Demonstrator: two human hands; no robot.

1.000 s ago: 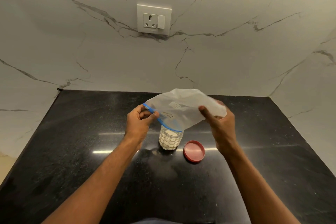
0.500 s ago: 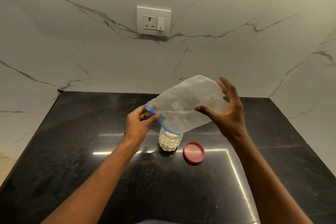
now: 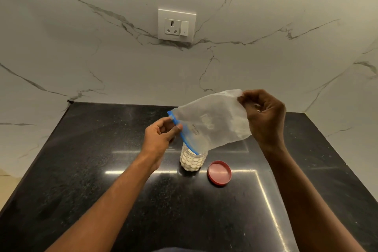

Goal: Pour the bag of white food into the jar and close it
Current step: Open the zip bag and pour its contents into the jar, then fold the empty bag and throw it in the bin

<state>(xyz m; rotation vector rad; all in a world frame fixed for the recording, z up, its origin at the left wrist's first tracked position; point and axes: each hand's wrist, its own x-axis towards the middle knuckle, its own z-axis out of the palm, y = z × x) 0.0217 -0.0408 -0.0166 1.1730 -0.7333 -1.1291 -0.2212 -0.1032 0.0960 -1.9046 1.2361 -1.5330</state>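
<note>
A clear zip bag with a blue seal strip hangs tilted over the jar, its open mouth down at the jar's rim. My left hand pinches the blue strip at the bag's upper left corner. My right hand grips the bag's raised bottom corner at the upper right. The bag looks almost flat, with a faint white dusting inside. The clear dimpled jar stands upright on the black counter, filled with white food. Its red lid lies flat on the counter just right of the jar.
The black stone counter runs to a white marbled wall behind. A wall socket with a switch sits above the work spot. The counter's right edge slants past my right arm.
My right hand let go of the bag's side, opened, then closed on the bag's bottom corner and lifted it higher. My left hand kept its pinch on the blue strip.
</note>
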